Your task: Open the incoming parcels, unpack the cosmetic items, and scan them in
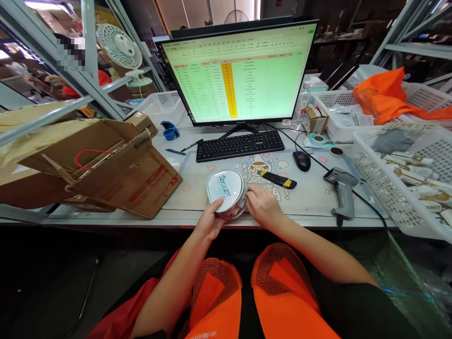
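Observation:
A round clear tub with a pale lid (225, 189), printed with a word ending in "beauty", is tilted toward me at the desk's front edge. My left hand (210, 220) grips it from the lower left, thumb on the lid's rim. At its right side my right hand (263, 205) has its fingers curled in against the edge; whether they pinch a tab or only the rim is hidden. Just beyond my right hand lies a black and yellow box cutter (278, 180) on the printed desk mat (307, 197).
Behind are a keyboard (240, 146), a monitor (208, 84) and a mouse (302, 161). A barcode scanner (342, 190) and white baskets (399, 193) stand on the right. An open cardboard box (137, 174) leans at left, near a blue tape dispenser (170, 132).

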### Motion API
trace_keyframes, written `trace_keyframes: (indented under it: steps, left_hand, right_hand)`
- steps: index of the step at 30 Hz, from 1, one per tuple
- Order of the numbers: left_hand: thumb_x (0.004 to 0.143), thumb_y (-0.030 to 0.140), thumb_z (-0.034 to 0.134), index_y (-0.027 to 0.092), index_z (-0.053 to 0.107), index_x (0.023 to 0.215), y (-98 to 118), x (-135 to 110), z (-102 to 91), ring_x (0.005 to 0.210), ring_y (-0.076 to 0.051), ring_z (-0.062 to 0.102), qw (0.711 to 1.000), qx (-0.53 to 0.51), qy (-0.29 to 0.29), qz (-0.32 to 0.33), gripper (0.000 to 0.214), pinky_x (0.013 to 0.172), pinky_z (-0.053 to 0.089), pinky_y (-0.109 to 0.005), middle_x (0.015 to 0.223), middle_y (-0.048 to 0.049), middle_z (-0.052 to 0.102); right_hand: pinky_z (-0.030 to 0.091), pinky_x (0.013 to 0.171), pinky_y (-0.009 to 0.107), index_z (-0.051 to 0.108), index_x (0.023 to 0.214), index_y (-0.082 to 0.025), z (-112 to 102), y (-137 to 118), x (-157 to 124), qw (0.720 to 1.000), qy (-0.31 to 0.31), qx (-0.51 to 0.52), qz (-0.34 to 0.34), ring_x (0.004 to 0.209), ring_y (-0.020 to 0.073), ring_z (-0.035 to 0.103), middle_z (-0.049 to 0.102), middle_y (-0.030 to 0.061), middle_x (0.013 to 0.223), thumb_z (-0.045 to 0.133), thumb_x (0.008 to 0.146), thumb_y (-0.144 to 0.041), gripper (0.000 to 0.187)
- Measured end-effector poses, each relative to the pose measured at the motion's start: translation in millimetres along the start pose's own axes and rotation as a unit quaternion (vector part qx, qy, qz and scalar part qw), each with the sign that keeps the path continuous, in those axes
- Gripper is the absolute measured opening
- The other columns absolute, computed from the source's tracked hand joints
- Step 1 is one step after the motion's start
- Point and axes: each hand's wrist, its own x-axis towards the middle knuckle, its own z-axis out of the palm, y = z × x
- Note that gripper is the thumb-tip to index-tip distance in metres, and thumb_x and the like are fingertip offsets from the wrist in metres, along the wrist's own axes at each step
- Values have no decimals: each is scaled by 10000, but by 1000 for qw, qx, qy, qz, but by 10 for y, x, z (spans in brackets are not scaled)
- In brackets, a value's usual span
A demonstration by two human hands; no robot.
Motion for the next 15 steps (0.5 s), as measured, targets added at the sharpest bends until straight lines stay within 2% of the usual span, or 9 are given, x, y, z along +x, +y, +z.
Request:
trace_keyframes:
  steps: [2,4,6,9,12,15]
  left_hand:
    - [780,345,839,138,712,1081,38,4,-107,697,-215,699,996,9,-72,-58,387,809,631,-418,807,-67,750]
    - [751,387,872,125,733,1041,90,-22,-243,713,-225,708,983,44,-151,-94,414,830,618,-398,782,-77,749]
    - [702,384,918,129,718,1225,139,-85,-383,889,-270,752,963,96,-231,-105,615,909,595,-386,964,-119,791]
    - [643,433,951,177,497,1561,183,-204,-523,1240,-364,682,908,163,-365,-127,1056,1075,525,-450,1358,-178,705]
    - [619,567,927,269,323,1664,181,-249,-536,1384,-398,584,859,193,-445,-162,1243,1133,480,-528,1521,-156,594]
    - [493,518,975,287,292,1672,151,-170,-523,1334,-424,618,841,183,-472,-189,1382,1094,509,-557,1479,-157,629]
  right_hand:
    - [408,792,375,653,854,-185,-159,109,71,998,-39,-33,-21,849,245,593,701,122,926,450,1052,-204,284]
    - [378,811,381,657,864,-172,-352,235,150,996,-72,-54,-14,853,246,571,680,118,897,470,1040,-189,257]
    - [366,836,379,663,883,-163,-545,344,232,992,-120,-37,-15,866,238,574,688,113,917,498,1034,-193,225]
    - [384,834,356,662,855,-173,-743,405,364,969,-231,77,-47,879,218,603,706,85,914,556,1025,-230,208]
    - [421,778,310,668,838,-187,-738,337,504,904,-337,259,-50,859,189,624,715,53,909,609,988,-245,171]
    - [427,673,274,662,795,-190,-556,240,623,818,-413,400,-24,736,157,588,665,4,789,681,926,-320,185]
